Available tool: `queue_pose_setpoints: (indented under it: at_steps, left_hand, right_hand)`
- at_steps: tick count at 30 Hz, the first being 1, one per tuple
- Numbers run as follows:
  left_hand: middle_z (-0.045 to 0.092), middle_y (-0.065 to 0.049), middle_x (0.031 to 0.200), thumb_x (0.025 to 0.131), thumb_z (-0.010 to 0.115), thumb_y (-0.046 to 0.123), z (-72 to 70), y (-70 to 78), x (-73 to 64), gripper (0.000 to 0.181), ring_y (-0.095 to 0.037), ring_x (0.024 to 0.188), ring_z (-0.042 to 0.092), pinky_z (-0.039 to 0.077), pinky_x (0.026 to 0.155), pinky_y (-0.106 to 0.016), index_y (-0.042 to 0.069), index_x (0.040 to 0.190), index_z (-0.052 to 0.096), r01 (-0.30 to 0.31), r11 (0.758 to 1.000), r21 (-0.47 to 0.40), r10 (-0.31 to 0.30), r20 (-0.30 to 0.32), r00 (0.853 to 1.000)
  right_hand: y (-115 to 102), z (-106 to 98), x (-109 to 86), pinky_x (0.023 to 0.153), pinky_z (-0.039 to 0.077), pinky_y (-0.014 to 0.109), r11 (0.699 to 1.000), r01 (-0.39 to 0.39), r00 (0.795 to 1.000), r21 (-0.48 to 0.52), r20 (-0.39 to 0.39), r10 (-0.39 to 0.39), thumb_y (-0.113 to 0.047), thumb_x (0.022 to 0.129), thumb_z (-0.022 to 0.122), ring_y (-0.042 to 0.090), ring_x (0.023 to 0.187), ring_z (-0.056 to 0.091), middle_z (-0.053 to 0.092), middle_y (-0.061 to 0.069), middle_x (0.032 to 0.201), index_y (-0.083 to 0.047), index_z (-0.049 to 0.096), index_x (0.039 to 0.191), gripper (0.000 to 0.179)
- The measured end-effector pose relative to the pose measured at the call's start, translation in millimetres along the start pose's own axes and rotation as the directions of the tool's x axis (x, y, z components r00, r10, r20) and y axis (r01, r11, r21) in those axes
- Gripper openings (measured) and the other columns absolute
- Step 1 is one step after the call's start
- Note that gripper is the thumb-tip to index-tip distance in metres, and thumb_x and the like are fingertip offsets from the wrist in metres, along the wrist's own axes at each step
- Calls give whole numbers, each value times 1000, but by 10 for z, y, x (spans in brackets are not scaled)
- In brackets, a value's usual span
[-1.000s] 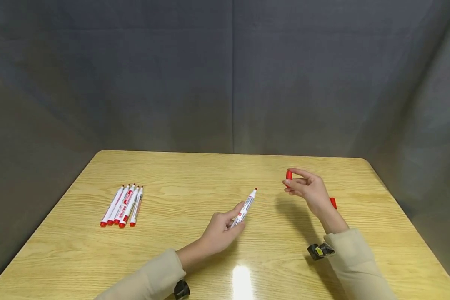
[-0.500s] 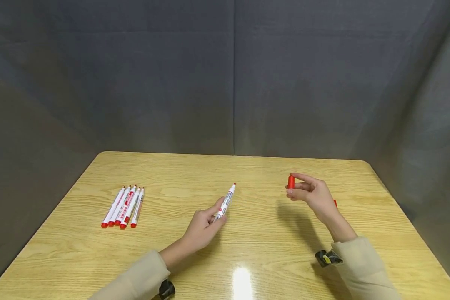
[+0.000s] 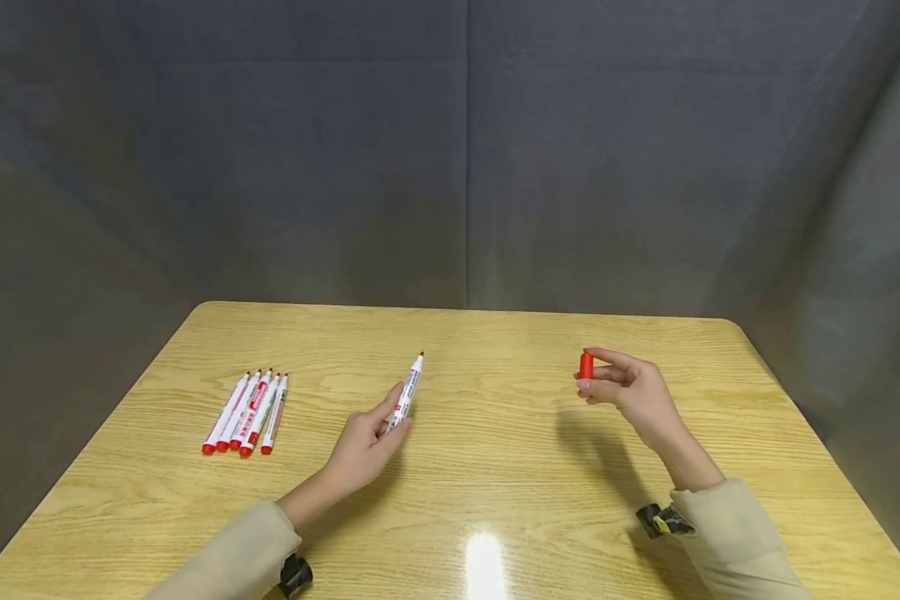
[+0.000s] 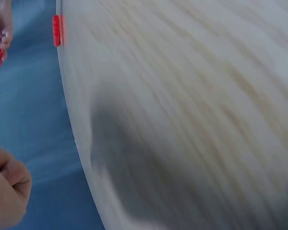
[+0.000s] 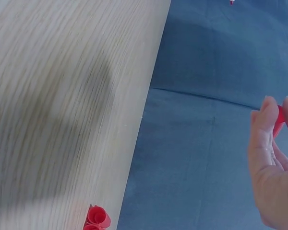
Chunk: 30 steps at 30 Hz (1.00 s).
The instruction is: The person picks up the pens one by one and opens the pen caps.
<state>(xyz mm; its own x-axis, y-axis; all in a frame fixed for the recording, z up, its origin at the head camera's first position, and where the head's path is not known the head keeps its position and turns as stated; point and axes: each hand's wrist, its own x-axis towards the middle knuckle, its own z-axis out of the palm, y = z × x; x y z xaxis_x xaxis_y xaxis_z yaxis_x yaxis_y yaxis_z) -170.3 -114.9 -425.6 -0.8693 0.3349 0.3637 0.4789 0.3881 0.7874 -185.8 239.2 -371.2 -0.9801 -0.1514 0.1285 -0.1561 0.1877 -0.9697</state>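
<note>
My left hand (image 3: 358, 450) grips an uncapped white marker (image 3: 406, 397) between thumb and fingers, its red tip pointing up and away. In the left wrist view this hand's curled fingers (image 4: 14, 179) show at the lower left edge, the marker hidden. Off to the right, my right hand (image 3: 641, 404) pinches a red marker cap (image 3: 587, 366) between thumb and fingertips, held upright above the table. The same cap (image 5: 279, 120) peeks out between the fingers in the right wrist view. A wide gap separates the two hands.
Several uncapped white markers (image 3: 253, 412) with red ends lie side by side at the left of the wooden table (image 3: 495, 483). Loose red caps (image 5: 99, 216) stand on the tabletop, hidden behind the right hand in the head view. A grey curtain (image 3: 345, 167) hangs behind.
My left hand has carried the marker leftward, toward the row of markers. The right hand, still pinching the cap, has shifted slightly right and now covers the red cap on the table.
</note>
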Motion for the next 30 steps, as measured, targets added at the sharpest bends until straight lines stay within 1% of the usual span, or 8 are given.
queue_pose_setpoints:
  at_steps: [5, 8, 11, 14, 16, 21, 25, 30]
  left_hand:
    - [31, 12, 43, 92, 52, 11, -110, -82, -5, 51, 7, 35, 21, 21, 33, -17, -8, 136, 34, -24, 998, 57, 26, -22, 999]
    - [30, 13, 43, 92, 53, 10, -191, -129, -17, 51, 7, 36, 20, 20, 33, -16, -9, 135, 33, -26, 996, 91, 29, -38, 999]
    - [29, 13, 43, 91, 53, 10, -270, -184, -36, 51, 7, 36, 20, 20, 33, -16, -10, 135, 34, -20, 992, 124, 27, -51, 998]
    - [29, 13, 43, 91, 54, 10, -341, -231, -61, 52, 6, 36, 19, 20, 33, -16, -10, 135, 35, -9, 989, 150, 18, -57, 998]
    - [29, 12, 43, 92, 54, 12, -386, -270, -80, 52, 6, 36, 19, 20, 34, -16, -10, 135, 35, 3, 984, 177, 8, -62, 998]
    - [29, 12, 44, 92, 54, 14, -497, -391, -145, 51, 6, 37, 18, 20, 34, -17, -10, 134, 37, 31, 968, 249, -10, -84, 996]
    - [29, 11, 44, 92, 53, 13, -588, -465, -201, 50, 6, 37, 19, 22, 35, -18, -12, 132, 38, 48, 953, 300, -17, -106, 994]
    - [28, 11, 45, 91, 53, 13, -687, -496, -246, 49, 3, 38, 18, 22, 35, -20, -13, 131, 39, 72, 927, 369, -28, -123, 992]
  right_hand:
    - [-29, -7, -12, 68, 52, 29, 1000, 3, 1000, 4, 5, -3, -5, 85, 63, 13, 76, 65, 67, -3, 88, 9, 37, 133, 57]
    - [-37, -16, -20, 68, 52, 30, 1000, 4, 1000, 2, 3, -4, -5, 85, 63, 12, 76, 65, 67, -4, 87, 9, 38, 133, 56]
    - [-35, -31, -31, 68, 53, 31, 1000, 1, 1000, -14, -3, -1, -6, 85, 63, 13, 76, 65, 67, -1, 89, 8, 38, 133, 56]
    - [-26, -47, -41, 68, 52, 30, 1000, -5, 1000, -28, -5, 4, -8, 85, 64, 13, 76, 65, 67, 5, 92, 8, 39, 133, 57]
    - [-21, -56, -46, 67, 52, 29, 999, -11, 1000, -41, -7, 11, -10, 85, 64, 14, 76, 65, 67, 5, 92, 7, 39, 134, 57]
    - [-18, -77, -60, 67, 52, 28, 998, -23, 1000, -60, -13, 22, -11, 85, 65, 15, 76, 65, 67, -2, 89, 6, 39, 134, 58]
    - [-21, -95, -74, 69, 52, 31, 998, -28, 999, -50, -17, 28, -10, 84, 65, 14, 76, 65, 67, 1, 90, 6, 39, 134, 58]
    - [-3, -126, -89, 70, 52, 32, 998, -36, 999, -47, -24, 35, -11, 84, 65, 13, 76, 65, 67, 3, 91, 7, 38, 134, 59]
